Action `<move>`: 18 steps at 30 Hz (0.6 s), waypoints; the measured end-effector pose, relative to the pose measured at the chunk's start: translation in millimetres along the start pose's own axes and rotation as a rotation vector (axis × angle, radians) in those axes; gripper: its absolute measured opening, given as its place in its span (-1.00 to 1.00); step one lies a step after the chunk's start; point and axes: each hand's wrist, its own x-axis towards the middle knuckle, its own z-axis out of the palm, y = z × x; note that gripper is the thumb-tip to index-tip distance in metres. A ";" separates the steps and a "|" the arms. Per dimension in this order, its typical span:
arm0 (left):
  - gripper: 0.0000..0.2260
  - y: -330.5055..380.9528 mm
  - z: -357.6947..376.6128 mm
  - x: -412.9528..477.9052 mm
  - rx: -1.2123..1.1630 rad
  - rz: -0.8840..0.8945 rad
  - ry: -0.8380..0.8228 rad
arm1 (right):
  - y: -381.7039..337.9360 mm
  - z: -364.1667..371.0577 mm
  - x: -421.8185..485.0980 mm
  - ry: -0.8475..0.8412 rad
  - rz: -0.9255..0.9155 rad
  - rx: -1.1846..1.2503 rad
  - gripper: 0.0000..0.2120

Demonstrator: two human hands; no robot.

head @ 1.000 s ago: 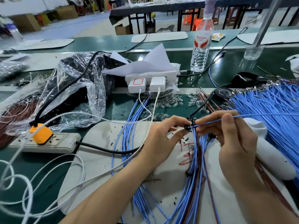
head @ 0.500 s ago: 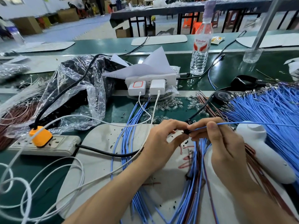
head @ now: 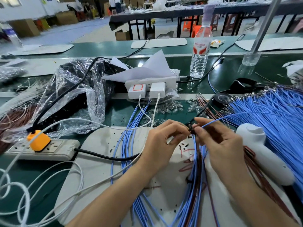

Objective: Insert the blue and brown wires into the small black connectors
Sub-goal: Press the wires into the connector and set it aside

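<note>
Over the white work mat (head: 101, 153), the left hand (head: 164, 141) pinches a small black connector (head: 191, 127) between thumb and forefinger. It is held up off the mat, I'd guess so that its opening faces the other hand. The right hand (head: 218, 145) pinches 1 blue wire (head: 216, 121) close to its tip, thumb against forefinger, the other fingers loosely curled. The tip meets the connector, but the fingertips hide whether it has gone in. Gripping so near the end probably stops the thin wire buckling when pushed. Its far end trails back to the big heap of blue wires (head: 270, 112) on the right, handy for that hand. Loose brown wires (head: 206, 104) lie beyond the hands, and a mixed blue-and-brown bundle (head: 196, 169) runs down the mat below them. A black cable (head: 205, 107) comes in just behind the fingertips and could snag. A white handheld tool (head: 262, 153) lies just beside the right wrist, crowding it. White charger leads (head: 49, 177) cross under the left forearm, and a power strip (head: 54, 151) with an orange plug (head: 38, 140) sits off to the left.
</note>
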 end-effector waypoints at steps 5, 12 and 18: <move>-0.79 -10.2 -25.4 10.2 0.404 0.066 0.207 | -4.5 -22.6 20.4 0.428 0.188 0.511 -0.81; -0.84 -36.9 -64.2 18.4 0.502 -0.473 0.692 | -12.6 -38.5 27.0 0.624 -0.141 0.166 -0.74; -0.83 -5.7 -33.2 10.4 0.476 0.087 0.476 | -12.1 -14.1 1.0 0.229 -0.433 -0.144 -0.67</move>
